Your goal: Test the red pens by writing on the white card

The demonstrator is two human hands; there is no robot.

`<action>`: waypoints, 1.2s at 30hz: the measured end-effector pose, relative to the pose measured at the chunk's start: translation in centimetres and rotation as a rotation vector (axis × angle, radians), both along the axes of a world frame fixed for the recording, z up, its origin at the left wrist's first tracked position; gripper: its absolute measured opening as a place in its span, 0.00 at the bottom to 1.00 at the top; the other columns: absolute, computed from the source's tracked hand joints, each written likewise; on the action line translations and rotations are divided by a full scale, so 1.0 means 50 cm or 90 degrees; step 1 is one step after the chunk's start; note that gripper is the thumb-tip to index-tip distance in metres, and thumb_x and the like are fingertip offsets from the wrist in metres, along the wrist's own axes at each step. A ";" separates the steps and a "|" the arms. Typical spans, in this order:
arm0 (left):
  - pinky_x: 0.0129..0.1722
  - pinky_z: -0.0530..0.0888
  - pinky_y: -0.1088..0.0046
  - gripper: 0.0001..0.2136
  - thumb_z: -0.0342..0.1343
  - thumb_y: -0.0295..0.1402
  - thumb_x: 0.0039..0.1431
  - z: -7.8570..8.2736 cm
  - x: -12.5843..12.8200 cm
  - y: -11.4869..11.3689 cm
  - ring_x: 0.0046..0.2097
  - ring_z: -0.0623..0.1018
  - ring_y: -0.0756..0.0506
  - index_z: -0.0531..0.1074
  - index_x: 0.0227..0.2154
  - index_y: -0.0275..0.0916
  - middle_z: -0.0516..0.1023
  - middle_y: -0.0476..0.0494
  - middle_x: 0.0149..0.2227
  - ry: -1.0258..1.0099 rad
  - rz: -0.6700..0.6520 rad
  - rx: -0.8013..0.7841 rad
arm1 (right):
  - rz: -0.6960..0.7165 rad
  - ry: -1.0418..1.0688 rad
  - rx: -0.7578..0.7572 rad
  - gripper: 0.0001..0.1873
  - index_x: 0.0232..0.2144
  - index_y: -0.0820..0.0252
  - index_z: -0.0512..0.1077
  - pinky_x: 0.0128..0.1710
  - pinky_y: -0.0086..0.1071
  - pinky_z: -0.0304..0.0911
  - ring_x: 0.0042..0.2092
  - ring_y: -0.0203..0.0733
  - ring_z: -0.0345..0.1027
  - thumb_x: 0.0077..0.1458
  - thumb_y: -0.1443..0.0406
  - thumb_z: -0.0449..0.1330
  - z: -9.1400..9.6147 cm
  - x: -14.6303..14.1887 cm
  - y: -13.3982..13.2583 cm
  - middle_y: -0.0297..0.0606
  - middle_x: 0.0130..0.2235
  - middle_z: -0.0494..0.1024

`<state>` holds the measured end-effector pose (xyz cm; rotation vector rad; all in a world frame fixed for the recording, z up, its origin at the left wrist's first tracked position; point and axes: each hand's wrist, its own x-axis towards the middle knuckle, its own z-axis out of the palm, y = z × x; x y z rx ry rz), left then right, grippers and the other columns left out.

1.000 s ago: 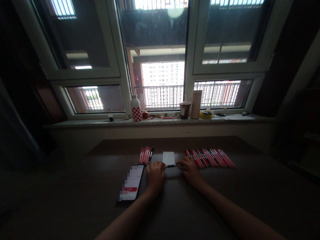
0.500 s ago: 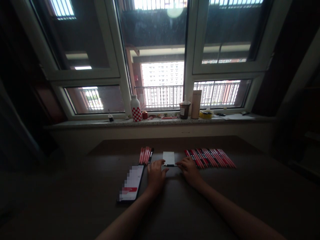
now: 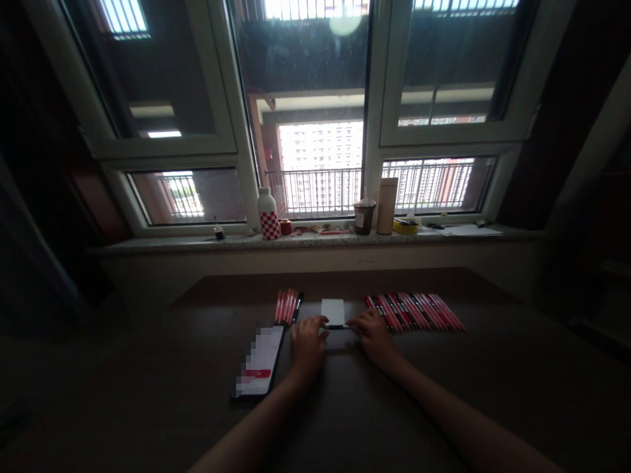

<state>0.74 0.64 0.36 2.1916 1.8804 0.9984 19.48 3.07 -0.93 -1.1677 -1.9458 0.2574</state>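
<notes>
Both my hands rest on the dark table [image 3: 148, 394] and pinch the two ends of a thin dark pen [image 3: 338, 326]. My left hand [image 3: 307, 346] holds its left end and my right hand [image 3: 373, 333] its right end. The pen lies across the near edge of a small white paper [image 3: 333, 311]. A small bunch of red pens [image 3: 287, 305] lies just beyond my left hand. To the right of my right hand a long row of red pens [image 3: 417, 311] is spread out.
A phone [image 3: 259, 360] with a lit screen lies to the left of my left hand. On the windowsill [image 3: 172, 243] stand a red-checked bottle [image 3: 269, 213], a dark cup [image 3: 364, 217], a tall tumbler [image 3: 387, 205], yellow tape [image 3: 405, 226] and papers.
My hands have slid the pen a little farther from me, onto the paper's near edge. My left fingers have stretched out toward the paper.
</notes>
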 end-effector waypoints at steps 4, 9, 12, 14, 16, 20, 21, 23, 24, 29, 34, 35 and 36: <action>0.53 0.60 0.62 0.11 0.48 0.33 0.61 0.003 0.001 -0.001 0.50 0.71 0.43 0.71 0.44 0.43 0.76 0.45 0.44 -0.002 0.022 0.000 | 0.000 -0.001 0.001 0.10 0.37 0.57 0.78 0.48 0.38 0.54 0.44 0.47 0.60 0.56 0.69 0.58 0.001 -0.001 0.000 0.40 0.35 0.76; 0.52 0.60 0.61 0.11 0.45 0.33 0.63 0.006 0.001 -0.001 0.47 0.71 0.42 0.73 0.35 0.41 0.76 0.45 0.41 0.027 0.026 -0.016 | -0.003 0.002 0.001 0.10 0.36 0.56 0.78 0.47 0.39 0.54 0.44 0.47 0.60 0.56 0.69 0.57 0.001 -0.001 -0.001 0.40 0.35 0.76; 0.53 0.59 0.61 0.09 0.47 0.31 0.62 0.004 0.001 -0.001 0.48 0.71 0.43 0.72 0.37 0.42 0.76 0.46 0.41 0.017 0.013 -0.008 | -0.002 0.000 -0.002 0.10 0.36 0.56 0.78 0.48 0.39 0.55 0.44 0.47 0.60 0.56 0.69 0.57 0.002 -0.001 -0.001 0.40 0.35 0.76; 0.54 0.59 0.61 0.09 0.48 0.30 0.61 0.002 0.001 0.000 0.49 0.71 0.43 0.72 0.39 0.43 0.76 0.47 0.43 0.008 0.007 -0.003 | -0.005 -0.003 -0.005 0.11 0.36 0.56 0.78 0.48 0.39 0.55 0.44 0.47 0.60 0.56 0.69 0.56 0.001 0.000 0.000 0.40 0.35 0.76; 0.55 0.58 0.61 0.11 0.48 0.29 0.60 0.000 0.000 0.001 0.50 0.70 0.43 0.71 0.43 0.44 0.75 0.46 0.45 0.002 0.006 0.001 | -0.009 -0.007 -0.005 0.11 0.36 0.55 0.78 0.48 0.40 0.55 0.45 0.48 0.60 0.57 0.69 0.56 0.000 0.000 0.000 0.40 0.35 0.76; 0.55 0.59 0.61 0.12 0.48 0.33 0.61 -0.004 0.000 0.003 0.51 0.70 0.42 0.70 0.46 0.43 0.75 0.44 0.47 0.001 0.019 0.002 | -0.012 -0.009 -0.003 0.11 0.36 0.56 0.78 0.48 0.40 0.55 0.45 0.48 0.60 0.57 0.68 0.56 -0.003 -0.001 0.001 0.40 0.35 0.76; 0.54 0.59 0.60 0.12 0.47 0.34 0.62 -0.004 0.000 0.003 0.51 0.70 0.42 0.71 0.45 0.42 0.75 0.44 0.47 0.003 0.022 0.003 | -0.013 -0.007 -0.001 0.11 0.36 0.56 0.78 0.48 0.40 0.55 0.45 0.48 0.60 0.57 0.68 0.56 -0.003 -0.001 0.001 0.40 0.35 0.76; 0.54 0.59 0.60 0.12 0.45 0.36 0.63 -0.004 0.000 0.002 0.50 0.71 0.43 0.72 0.42 0.43 0.75 0.44 0.45 0.012 0.027 0.002 | -0.009 -0.007 0.001 0.11 0.36 0.56 0.78 0.48 0.39 0.55 0.45 0.48 0.60 0.57 0.68 0.56 -0.003 0.000 0.001 0.39 0.35 0.76; 0.53 0.59 0.60 0.12 0.44 0.36 0.64 -0.004 0.000 0.001 0.49 0.71 0.43 0.73 0.40 0.42 0.76 0.44 0.44 0.017 0.028 0.002 | -0.009 -0.008 0.002 0.10 0.36 0.56 0.78 0.48 0.39 0.55 0.45 0.48 0.60 0.57 0.68 0.56 -0.002 0.000 0.001 0.39 0.35 0.76; 0.54 0.59 0.60 0.11 0.44 0.34 0.64 -0.004 0.000 0.000 0.48 0.71 0.44 0.73 0.36 0.42 0.75 0.46 0.42 0.027 0.024 0.004 | -0.007 -0.009 -0.002 0.10 0.36 0.57 0.78 0.48 0.39 0.54 0.44 0.47 0.60 0.57 0.68 0.57 0.005 -0.001 -0.004 0.39 0.35 0.76; 0.54 0.58 0.60 0.09 0.46 0.33 0.62 -0.001 0.001 0.000 0.48 0.71 0.44 0.72 0.37 0.42 0.75 0.46 0.42 0.006 0.017 0.001 | -0.008 -0.011 -0.006 0.11 0.36 0.56 0.78 0.49 0.40 0.54 0.45 0.47 0.60 0.57 0.68 0.56 0.006 -0.002 -0.005 0.39 0.35 0.76; 0.55 0.58 0.60 0.09 0.47 0.32 0.62 0.000 0.001 0.000 0.48 0.71 0.44 0.72 0.37 0.43 0.75 0.46 0.42 0.004 0.015 0.000 | -0.007 -0.013 -0.007 0.11 0.36 0.56 0.78 0.49 0.40 0.54 0.45 0.47 0.60 0.57 0.68 0.56 0.005 -0.002 -0.004 0.39 0.35 0.76; 0.55 0.57 0.60 0.09 0.47 0.32 0.61 0.001 0.001 0.000 0.48 0.71 0.44 0.72 0.38 0.43 0.75 0.46 0.43 0.002 0.014 0.000 | -0.008 -0.013 -0.007 0.11 0.36 0.56 0.78 0.49 0.40 0.54 0.45 0.47 0.60 0.57 0.68 0.56 0.004 -0.001 -0.003 0.39 0.35 0.76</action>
